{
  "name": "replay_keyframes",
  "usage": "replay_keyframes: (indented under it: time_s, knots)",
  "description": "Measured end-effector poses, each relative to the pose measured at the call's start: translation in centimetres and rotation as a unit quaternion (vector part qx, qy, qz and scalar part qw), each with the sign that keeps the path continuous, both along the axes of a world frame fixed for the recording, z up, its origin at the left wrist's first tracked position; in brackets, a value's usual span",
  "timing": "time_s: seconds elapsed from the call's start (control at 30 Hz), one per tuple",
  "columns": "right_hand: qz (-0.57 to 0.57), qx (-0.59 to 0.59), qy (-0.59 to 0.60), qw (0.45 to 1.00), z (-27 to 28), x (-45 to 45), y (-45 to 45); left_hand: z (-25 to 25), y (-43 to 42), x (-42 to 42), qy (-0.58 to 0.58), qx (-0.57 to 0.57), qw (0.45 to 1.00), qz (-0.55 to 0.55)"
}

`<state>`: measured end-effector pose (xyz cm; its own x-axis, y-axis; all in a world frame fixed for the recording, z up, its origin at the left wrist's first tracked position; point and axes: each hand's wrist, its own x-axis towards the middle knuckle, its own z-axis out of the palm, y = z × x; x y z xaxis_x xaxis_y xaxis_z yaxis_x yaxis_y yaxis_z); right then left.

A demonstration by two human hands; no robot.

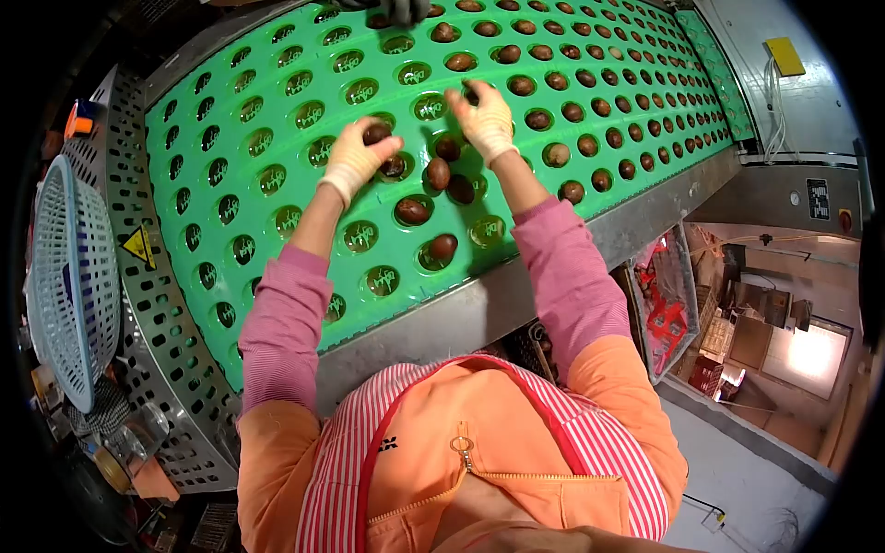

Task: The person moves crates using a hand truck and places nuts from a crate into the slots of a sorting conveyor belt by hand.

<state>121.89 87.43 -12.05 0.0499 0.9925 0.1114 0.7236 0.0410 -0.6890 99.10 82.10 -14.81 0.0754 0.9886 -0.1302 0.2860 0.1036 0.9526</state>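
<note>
A green tray belt (309,253) with rows of oval cups lies in front of me. My left hand (359,157), in a pale glove, has its thumb and fingers round a brown oval item (377,134), above a cup holding another. To its right, my right hand (483,122) is over the belt, its fingers curled on a dark item that is mostly hidden. Between and below the hands lie several loose brown items, one (437,174) on the ridge between cups and another (412,210) in a cup.
Cups at the right hold brown items (601,107). A co-worker's dark-gloved hand (404,11) is at the top edge. A perforated metal panel (175,369) and a blue basket (81,276) stand left. A metal rail (461,318) runs along the near edge.
</note>
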Motion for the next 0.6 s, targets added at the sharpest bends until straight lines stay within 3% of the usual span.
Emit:
replay_keyframes:
  time_s: [0.03,0.1,0.13,0.17,0.2,0.23,0.33,0.43,0.5,0.6]
  knots:
    - [-0.03,0.015,0.088,0.996,-1.1,-0.4,1.4,0.6,1.7,-0.3,0.106,-0.007,0.994,-0.021]
    - [0.008,-0.02,0.092,0.995,-0.8,-1.9,1.9,2.0,2.9,1.4,0.323,0.052,0.945,0.008]
    - [0.093,-0.098,0.012,0.991,-1.6,-1.9,2.2,1.8,3.4,1.2,0.362,0.041,0.931,-0.029]
    - [0.169,-0.051,-0.156,0.972,-2.5,-2.0,2.5,1.6,4.0,1.1,0.4,0.029,0.914,-0.067]
    - [0.142,-0.035,-0.108,0.983,-3.5,-1.8,2.2,1.3,4.2,1.0,0.435,0.019,0.894,-0.106]
    - [0.114,-0.02,-0.061,0.991,-3.2,-2.1,1.0,1.0,3.8,0.8,0.419,0.04,0.901,-0.101]
    - [0.057,0.104,-0.145,0.982,-0.5,-0.4,-4.4,0.7,1.4,-0.1,0.395,0.114,0.907,-0.093]
    - [0.156,-0.083,-0.273,0.946,1.9,-0.3,-10.6,1.2,-3.0,-1.0,0.365,0.179,0.909,-0.096]
    - [0.183,-0.053,-0.328,0.925,0.3,0.0,-13.3,1.4,-6.5,-1.1,0.361,0.194,0.901,-0.143]
    - [0.113,0.001,-0.189,0.975,-1.0,1.0,-15.0,-0.6,-11.4,-1.4,0.425,0.214,0.853,-0.216]
